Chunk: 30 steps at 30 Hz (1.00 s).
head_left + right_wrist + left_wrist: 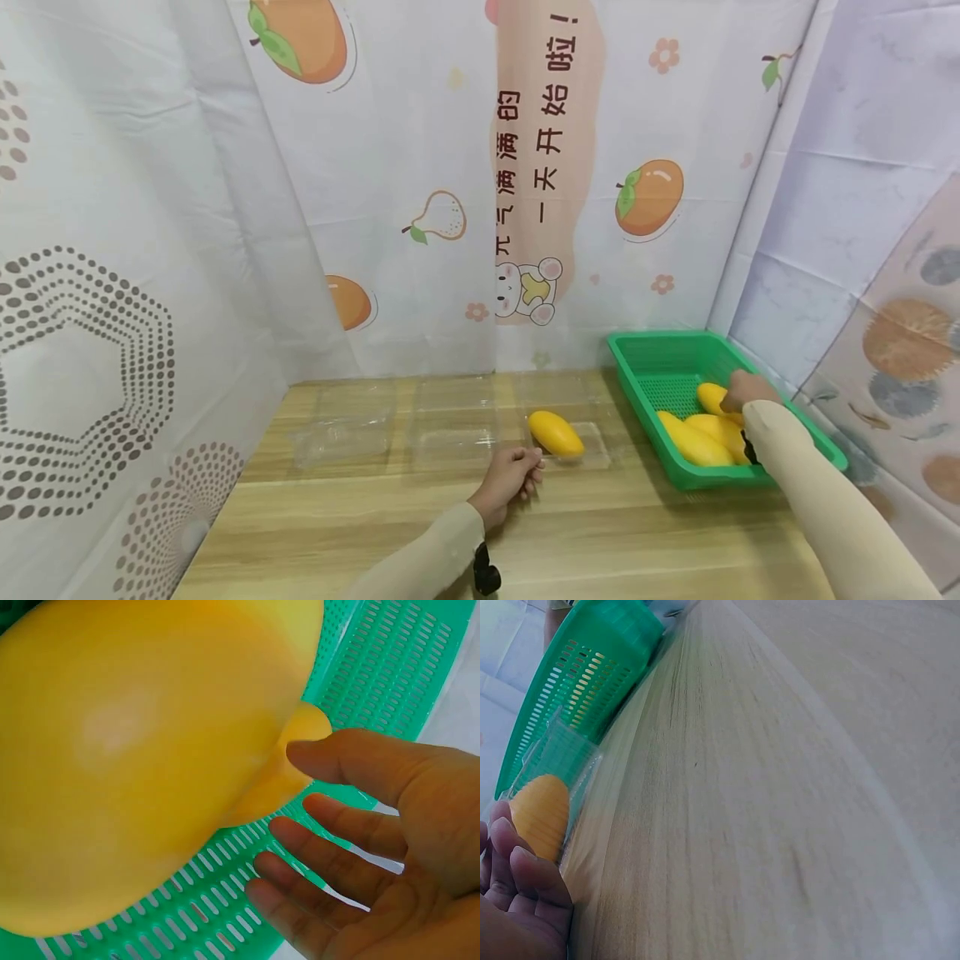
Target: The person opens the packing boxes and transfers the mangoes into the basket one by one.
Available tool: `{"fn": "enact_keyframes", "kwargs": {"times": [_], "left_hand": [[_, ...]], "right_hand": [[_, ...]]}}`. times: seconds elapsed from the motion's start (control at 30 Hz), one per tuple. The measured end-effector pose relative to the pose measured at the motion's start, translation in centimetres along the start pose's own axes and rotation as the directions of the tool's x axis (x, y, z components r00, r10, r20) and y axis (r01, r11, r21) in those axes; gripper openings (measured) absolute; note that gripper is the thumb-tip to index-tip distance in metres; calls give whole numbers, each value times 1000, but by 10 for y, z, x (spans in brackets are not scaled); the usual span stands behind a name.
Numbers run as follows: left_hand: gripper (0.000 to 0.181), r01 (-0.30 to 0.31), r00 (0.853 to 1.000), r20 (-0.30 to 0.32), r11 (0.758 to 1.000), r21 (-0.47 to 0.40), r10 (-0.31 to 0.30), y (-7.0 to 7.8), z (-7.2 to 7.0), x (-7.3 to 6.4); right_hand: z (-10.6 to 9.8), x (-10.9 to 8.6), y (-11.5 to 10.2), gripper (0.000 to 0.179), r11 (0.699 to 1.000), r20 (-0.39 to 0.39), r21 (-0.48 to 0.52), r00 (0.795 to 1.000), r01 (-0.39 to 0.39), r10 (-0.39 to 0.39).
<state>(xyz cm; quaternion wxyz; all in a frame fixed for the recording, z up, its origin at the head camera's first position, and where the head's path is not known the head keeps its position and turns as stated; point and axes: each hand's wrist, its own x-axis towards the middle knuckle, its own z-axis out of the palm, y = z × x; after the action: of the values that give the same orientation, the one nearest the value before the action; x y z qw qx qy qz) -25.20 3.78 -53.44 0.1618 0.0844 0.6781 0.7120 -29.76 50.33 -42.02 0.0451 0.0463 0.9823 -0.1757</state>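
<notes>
My right hand (750,390) is inside the green basket (652,400), at a yellow mango (710,397) near the far side. In the right wrist view its thumb reaches the small visible part of that mango (304,727), with the other fingers (330,859) extended and apart from it. A larger mango (142,757) fills the left of that view. Near the table's middle, my left hand (510,479) has loosely bent fingers and holds nothing. It lies beside a clear plastic box (597,450) with one mango (555,433) in it.
Two more clear plastic boxes (341,442) (453,443) stand in a row to the left on the wooden table (322,525). More mangoes (693,442) lie in the near part of the basket. Printed curtains (420,275) hang behind and at both sides.
</notes>
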Motion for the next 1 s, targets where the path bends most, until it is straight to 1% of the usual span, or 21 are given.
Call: {"fn": "enact_keyframes", "kwargs": {"times": [0.17, 0.3, 0.37, 0.47, 0.6, 0.63, 0.7, 0.77, 1.0], "left_hand": [[36, -1, 1000, 5, 1000, 4, 1, 0, -1, 1], [36, -2, 1000, 7, 1000, 1, 2, -1, 0, 1], [37, 0, 1000, 6, 1000, -1, 0, -1, 0, 1], [37, -3, 1000, 6, 1000, 2, 3, 0, -1, 1], [37, -4, 1000, 6, 1000, 5, 4, 1, -1, 1], [36, -6, 1000, 7, 1000, 6, 6, 1, -1, 1], [36, -8, 1000, 8, 1000, 7, 8, 1, -1, 2], [36, -12, 1000, 9, 1000, 8, 12, 1, -2, 2], [37, -8, 1000, 5, 1000, 7, 8, 2, 0, 0]], "right_hand": [[-4, -5, -7, 15, 1000, 8, 28, 1000, -8, 7], [-7, -10, -14, 14, 999, -9, 34, 1000, 13, -13], [-7, -11, -19, 17, 999, -17, 27, 999, 29, -28], [-8, -11, -26, 34, 998, -22, 25, 998, 53, -52], [-10, -10, -34, 34, 995, -53, -24, 993, 100, -101], [-10, -10, -36, 37, 993, -68, -39, 991, 116, -118], [-10, -10, -42, 49, 988, -99, -67, 985, 137, -143], [-8, -11, -49, 56, 986, -113, -75, 981, 148, -156], [-2, -13, -80, 62, 973, -144, -84, 964, 213, -224]]}}
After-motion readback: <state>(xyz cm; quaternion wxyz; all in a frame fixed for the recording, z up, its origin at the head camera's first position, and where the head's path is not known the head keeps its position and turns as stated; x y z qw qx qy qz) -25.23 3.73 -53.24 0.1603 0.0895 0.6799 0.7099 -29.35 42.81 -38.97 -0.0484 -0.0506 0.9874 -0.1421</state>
